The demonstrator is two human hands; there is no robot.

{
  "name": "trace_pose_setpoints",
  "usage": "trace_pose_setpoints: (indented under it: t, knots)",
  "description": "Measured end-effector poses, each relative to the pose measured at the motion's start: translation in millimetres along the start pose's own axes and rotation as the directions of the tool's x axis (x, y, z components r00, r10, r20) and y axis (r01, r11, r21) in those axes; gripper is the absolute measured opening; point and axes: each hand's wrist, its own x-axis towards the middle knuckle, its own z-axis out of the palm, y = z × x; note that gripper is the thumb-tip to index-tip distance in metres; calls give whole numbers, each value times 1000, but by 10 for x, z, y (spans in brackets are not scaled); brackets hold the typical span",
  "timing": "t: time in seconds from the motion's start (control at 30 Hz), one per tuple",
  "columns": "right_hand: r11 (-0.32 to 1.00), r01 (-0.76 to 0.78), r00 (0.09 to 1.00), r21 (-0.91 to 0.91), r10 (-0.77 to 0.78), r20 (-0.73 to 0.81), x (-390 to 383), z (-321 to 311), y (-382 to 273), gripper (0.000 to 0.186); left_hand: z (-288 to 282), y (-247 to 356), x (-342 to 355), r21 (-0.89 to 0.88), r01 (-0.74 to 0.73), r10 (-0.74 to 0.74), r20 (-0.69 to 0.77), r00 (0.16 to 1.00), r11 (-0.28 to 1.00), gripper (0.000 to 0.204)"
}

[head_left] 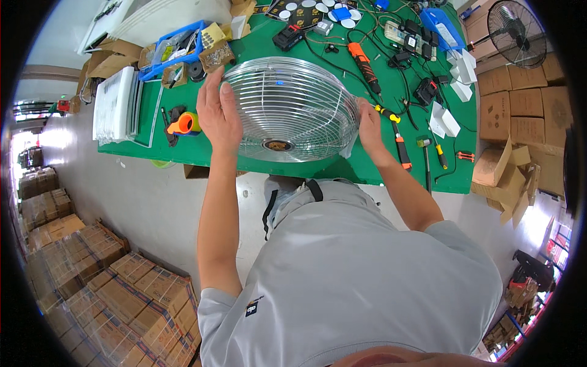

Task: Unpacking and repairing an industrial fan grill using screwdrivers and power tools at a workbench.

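Observation:
A chrome wire fan guard (287, 104) stands tilted at the table's near edge, its front toward me. A dark round badge (277, 145) sits at its centre, and fan blades show dimly through the wires. My left hand (221, 119) is at the guard's left rim, fingers stretched out and slightly apart. On the opposite side, my right hand (369, 127) has its fingers bent round the right rim, the fingertips partly hidden. Close to that hand lie a yellow-and-black screwdriver (387, 114) and an orange-and-black power screwdriver (365, 67).
Left on the green table (183, 153) are an orange tape roll (184, 124), stacked white panels (116, 107) and a blue parts bin (177, 50). Cables, a battery pack (288, 38) and a hammer (425, 153) lie around. Another fan (516, 33) stands beyond the right edge.

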Motion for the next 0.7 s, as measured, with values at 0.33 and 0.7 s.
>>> trace_pose_setpoints:
  t: [0.33,0.7]
  knots:
    - [999,8,993,-37,-12,-116,11,84,21,38,94,13,76,59,25,-24,-19,1000,998,31]
    - [985,126,974,-114,-145,-176,48,145,-792,23,117,-53,110,31,57,-58,7,998,998,39]
